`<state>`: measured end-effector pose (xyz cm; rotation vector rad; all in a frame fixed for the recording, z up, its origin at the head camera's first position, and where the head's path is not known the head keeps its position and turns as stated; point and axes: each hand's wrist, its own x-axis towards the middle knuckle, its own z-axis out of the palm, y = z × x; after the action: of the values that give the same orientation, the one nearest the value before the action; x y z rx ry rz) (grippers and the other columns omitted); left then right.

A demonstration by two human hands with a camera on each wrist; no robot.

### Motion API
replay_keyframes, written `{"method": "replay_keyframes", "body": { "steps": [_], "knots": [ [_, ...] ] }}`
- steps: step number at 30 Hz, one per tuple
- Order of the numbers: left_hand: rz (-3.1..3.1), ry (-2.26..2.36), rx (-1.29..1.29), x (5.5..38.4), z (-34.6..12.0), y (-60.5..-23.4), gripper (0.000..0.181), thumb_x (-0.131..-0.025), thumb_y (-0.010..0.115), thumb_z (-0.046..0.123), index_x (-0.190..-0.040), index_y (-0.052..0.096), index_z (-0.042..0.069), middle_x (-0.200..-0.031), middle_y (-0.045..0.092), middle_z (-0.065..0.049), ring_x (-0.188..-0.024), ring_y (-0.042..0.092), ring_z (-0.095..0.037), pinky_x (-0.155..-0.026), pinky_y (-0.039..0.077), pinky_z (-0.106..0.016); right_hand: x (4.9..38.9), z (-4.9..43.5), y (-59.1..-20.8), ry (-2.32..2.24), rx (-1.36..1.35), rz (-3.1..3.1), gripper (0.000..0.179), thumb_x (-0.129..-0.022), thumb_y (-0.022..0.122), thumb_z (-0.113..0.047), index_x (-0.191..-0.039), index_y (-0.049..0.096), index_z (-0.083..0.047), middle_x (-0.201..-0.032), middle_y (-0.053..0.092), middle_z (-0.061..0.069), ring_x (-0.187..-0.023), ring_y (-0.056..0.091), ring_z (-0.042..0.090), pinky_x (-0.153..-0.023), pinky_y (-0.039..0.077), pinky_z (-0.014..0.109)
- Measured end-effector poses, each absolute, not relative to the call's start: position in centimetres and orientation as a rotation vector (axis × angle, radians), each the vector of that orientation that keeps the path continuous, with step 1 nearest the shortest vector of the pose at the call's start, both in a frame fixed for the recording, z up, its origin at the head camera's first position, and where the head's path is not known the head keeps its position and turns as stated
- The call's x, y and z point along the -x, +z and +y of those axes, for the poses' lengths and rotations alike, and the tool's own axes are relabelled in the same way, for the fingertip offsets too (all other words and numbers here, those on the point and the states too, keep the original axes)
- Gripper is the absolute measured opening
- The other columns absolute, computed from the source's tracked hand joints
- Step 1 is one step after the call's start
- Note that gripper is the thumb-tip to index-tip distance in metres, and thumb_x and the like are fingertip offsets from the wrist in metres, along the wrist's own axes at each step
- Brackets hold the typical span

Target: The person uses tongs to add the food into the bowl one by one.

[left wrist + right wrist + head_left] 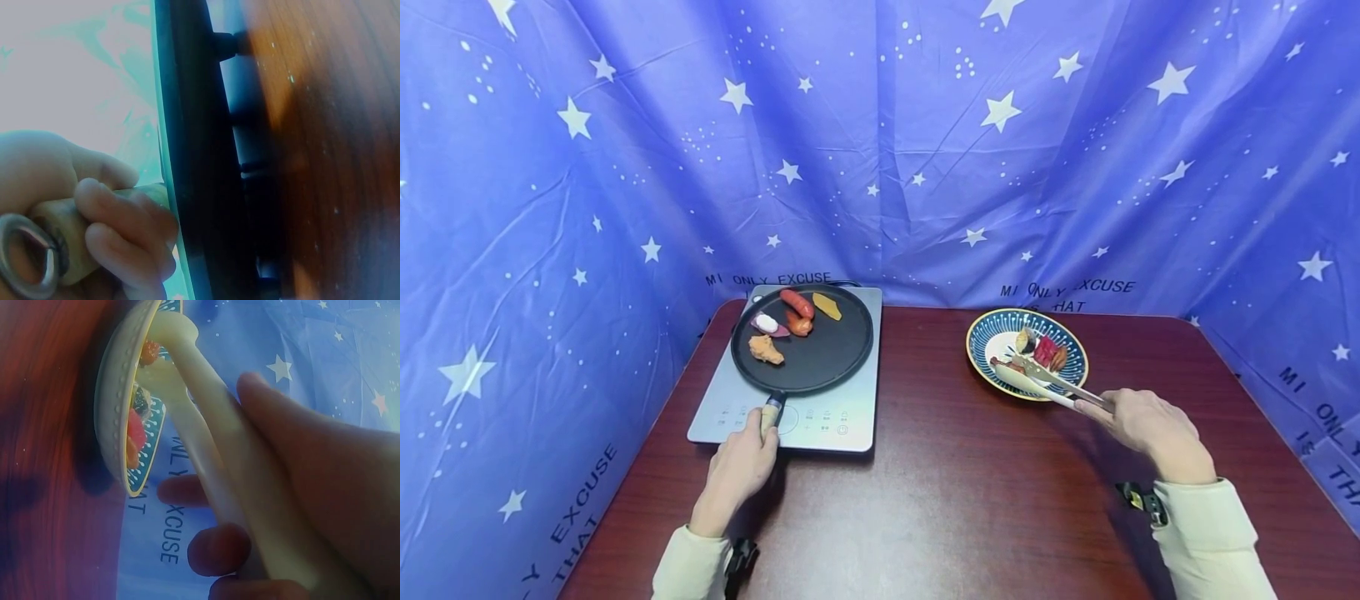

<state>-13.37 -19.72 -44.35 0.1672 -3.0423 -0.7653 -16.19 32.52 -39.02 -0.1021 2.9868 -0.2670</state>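
My left hand point(745, 458) grips the pale wooden handle point(770, 414) of a flat black frying pan point(827, 354). A metal ring at the handle's end shows in the left wrist view. In the pan lie a red sausage point(797, 303), a yellow piece point(827, 306), an orange-brown piece point(800, 324), a purple-and-white piece point(767, 323) and a fried chicken piece point(766, 350). With pale tongs point(219, 406), my right hand point(1153, 429) reaches into a blue-patterned bowl point(974, 357). The tongs' tips straddle a reddish-brown piece point(1017, 362). Beside it lie a red piece point(1044, 350) and a dark-rimmed piece point(1026, 339).
The pan sits on a silver induction cooktop point(857, 417) at the left of the dark red wooden table point(970, 492). A blue star-printed curtain point(880, 150) encloses the table's back and sides.
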Motion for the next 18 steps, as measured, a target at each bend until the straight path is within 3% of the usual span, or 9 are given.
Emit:
{"method": "replay_keyframes", "body": {
  "steps": [5, 10, 18],
  "knots": [
    [-3.042, -0.765, -0.169, 13.4, -19.7, -44.3, 0.039, -0.095, 0.044, 0.026, -0.128, 0.045, 0.004, -0.072, 0.057, -0.016, -0.063, 0.059, -0.033, -0.053, 0.042, -0.047, 16.1, 32.7, -38.9, -0.263, 0.145, 3.001, 0.055, -0.084, 0.052, -0.066, -0.081, 0.063, -0.012, -0.067, 0.054, 0.005, -0.063, 0.055, 0.026, -0.051, 0.039, 0.047],
    [-3.041, -0.756, -0.165, 13.4, -19.7, -44.3, 0.039, -0.095, 0.044, 0.026, -0.128, 0.045, 0.005, -0.072, 0.057, -0.016, -0.063, 0.059, -0.033, -0.052, 0.042, -0.047, 16.2, 32.9, -39.4, -0.232, 0.222, 3.038, 0.049, -0.086, 0.055, -0.059, -0.069, 0.057, -0.014, -0.06, 0.05, 0.001, -0.057, 0.052, 0.023, -0.05, 0.039, 0.047],
    [-3.046, -0.752, -0.169, 13.3, -19.7, -44.3, 0.039, -0.095, 0.044, 0.026, -0.128, 0.044, 0.005, -0.073, 0.058, -0.016, -0.064, 0.059, -0.034, -0.053, 0.042, -0.048, 16.4, 33.1, -40.8, -0.208, 0.274, 3.066, 0.045, -0.091, 0.055, -0.049, -0.068, 0.054, -0.01, -0.059, 0.049, 0.004, -0.054, 0.052, 0.027, -0.05, 0.04, 0.05]
  ]
}}
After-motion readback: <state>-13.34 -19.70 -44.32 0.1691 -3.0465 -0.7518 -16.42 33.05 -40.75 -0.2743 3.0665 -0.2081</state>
